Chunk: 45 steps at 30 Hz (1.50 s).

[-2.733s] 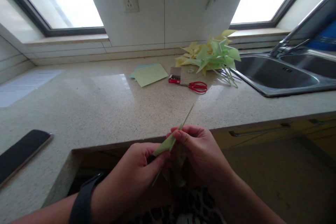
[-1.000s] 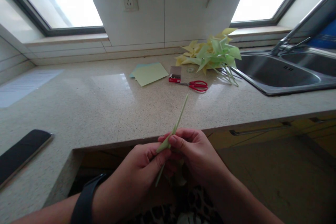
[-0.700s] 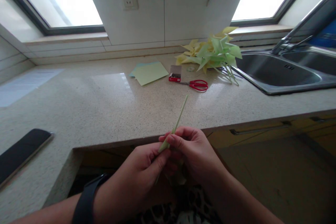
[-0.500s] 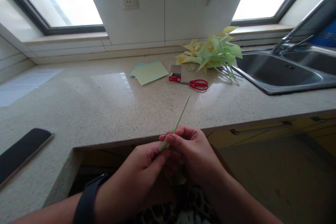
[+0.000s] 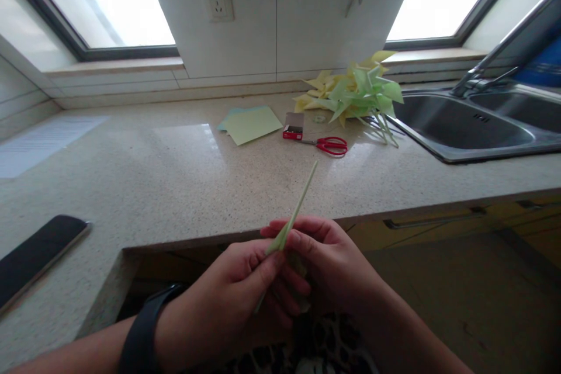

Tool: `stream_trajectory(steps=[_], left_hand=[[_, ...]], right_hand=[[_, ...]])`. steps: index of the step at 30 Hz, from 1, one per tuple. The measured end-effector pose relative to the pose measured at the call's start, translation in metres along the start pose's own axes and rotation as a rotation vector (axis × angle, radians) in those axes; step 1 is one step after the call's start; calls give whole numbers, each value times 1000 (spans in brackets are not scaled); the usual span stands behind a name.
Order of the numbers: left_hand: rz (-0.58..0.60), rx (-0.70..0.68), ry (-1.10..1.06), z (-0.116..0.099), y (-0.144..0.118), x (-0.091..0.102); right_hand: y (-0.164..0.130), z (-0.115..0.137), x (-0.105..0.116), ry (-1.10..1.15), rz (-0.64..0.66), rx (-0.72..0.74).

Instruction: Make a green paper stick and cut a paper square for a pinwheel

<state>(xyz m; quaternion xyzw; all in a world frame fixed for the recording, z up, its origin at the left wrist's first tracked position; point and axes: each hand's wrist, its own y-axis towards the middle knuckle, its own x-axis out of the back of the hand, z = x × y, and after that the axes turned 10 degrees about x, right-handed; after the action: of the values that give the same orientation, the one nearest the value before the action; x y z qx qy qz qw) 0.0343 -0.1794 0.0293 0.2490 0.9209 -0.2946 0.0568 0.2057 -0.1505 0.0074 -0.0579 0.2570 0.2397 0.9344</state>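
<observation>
Both hands met just in front of the near edge of the tabletop (image 5: 184,187), closed on one thin rolled paper stick (image 5: 294,211). The left hand (image 5: 236,298) had its thumb and fingers pinched on the lower part of the stick, a dark watch band (image 5: 142,333) on its wrist. The right hand (image 5: 326,260) curled round the stick's middle, fingertips pressed to it right beside the left thumb. The pale green stick slanted up and away from the hands — its free tip hung over the tabletop, pointing toward the red-handled scissors (image 5: 328,145), well apart from them.

Just left of the scissors lay a small red and dark box (image 5: 293,127), and further left a few sheets of pale green paper (image 5: 250,124). Behind and to the right of the scissors sat a heap of green and yellow paper pinwheels (image 5: 355,92), touching the rim of the steel sink (image 5: 438,152). Far to the left of the scissors, at the tabletop's near left edge, lay a dark phone (image 5: 37,251) — face down or screen off, I could not tell
</observation>
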Motion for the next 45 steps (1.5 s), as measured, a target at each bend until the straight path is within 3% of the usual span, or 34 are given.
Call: stream_trajectory(steps=[3, 12, 20, 38, 45], left_hand=[[3, -7, 0, 1, 0, 0], [-34, -88, 164, -1, 1, -1], [-62, -161, 276, -1, -1, 2], [-119, -270, 528, 2, -1, 8], [-85, -243, 431, 4, 1, 9]], right_hand=[[0, 0, -2, -20, -5, -15], [7, -6, -12, 57, -215, 32], [9, -9, -19, 145, -297, 26], [12, -19, -23, 210, -342, 59], [11, -20, -18, 118, -264, 70]])
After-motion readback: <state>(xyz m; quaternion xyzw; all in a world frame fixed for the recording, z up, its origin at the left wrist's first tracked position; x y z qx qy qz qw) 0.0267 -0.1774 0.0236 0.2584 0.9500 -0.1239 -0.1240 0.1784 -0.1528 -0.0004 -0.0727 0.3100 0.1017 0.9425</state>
